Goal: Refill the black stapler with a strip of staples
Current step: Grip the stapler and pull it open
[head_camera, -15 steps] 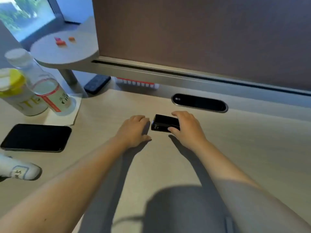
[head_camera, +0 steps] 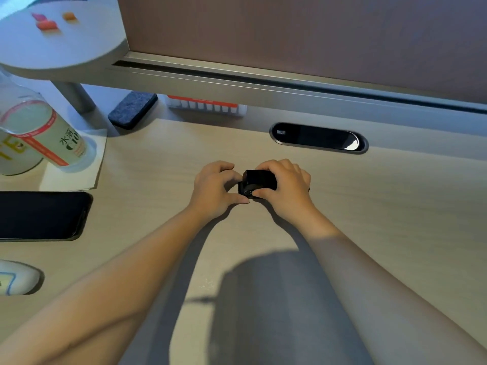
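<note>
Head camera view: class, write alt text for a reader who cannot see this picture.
Two bare hands meet over a small black stapler on a pale wooden desk: the right hand grips it, the left hand touches its end. A dark phone lies far left.

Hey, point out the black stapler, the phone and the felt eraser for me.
black stapler (head_camera: 259,177), head view, on its top cover between the hands.
phone (head_camera: 39,216), head view, middle of its dark screen.
felt eraser (head_camera: 133,108), head view, centre of its grey felt face.
</note>
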Tool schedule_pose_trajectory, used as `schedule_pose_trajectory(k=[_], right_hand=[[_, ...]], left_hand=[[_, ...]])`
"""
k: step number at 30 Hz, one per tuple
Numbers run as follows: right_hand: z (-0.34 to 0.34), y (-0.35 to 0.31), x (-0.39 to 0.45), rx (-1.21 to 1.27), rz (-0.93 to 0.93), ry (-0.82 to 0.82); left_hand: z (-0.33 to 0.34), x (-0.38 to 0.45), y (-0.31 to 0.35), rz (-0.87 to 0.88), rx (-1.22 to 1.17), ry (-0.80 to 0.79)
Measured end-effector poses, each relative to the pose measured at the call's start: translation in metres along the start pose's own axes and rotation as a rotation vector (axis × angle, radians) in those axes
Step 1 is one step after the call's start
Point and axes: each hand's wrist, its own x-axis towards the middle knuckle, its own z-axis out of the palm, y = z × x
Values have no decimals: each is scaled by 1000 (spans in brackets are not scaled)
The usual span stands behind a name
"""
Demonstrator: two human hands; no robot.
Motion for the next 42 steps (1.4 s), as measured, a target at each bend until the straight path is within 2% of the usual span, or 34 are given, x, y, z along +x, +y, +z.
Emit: schedule_pose_trajectory(k=[4,9,14,20,27,30,33,36,39,42], right_hand=[[-1,1,-4,34,-29,19],[-14,0,-12,286,-50,97],[-28,6,-24,552,-10,263],[-39,26,-33,711,230,505],[-43,50,-38,1209,559,540],[-40,63,-38,1134,608,476],[-38,75,-50,941,610,424],[-43,83,-77,608,482,369],[-49,90,-113,316,310,233],[-46,102,-144,53,232,99]], left_hand=[[1,-4,2,-9,-18,6],[1,-4,3,-23,-13,9],[0,-5,5,-22,9,-2],[2,-11,8,-31,31,7],[5,-26,9,-32,15,6],[8,-37,12,-34,12,22],[13,-50,16,-36,15,36],[20,-65,20,-26,28,42],[30,-82,23,-20,52,65],[40,-95,24,20,89,96]])
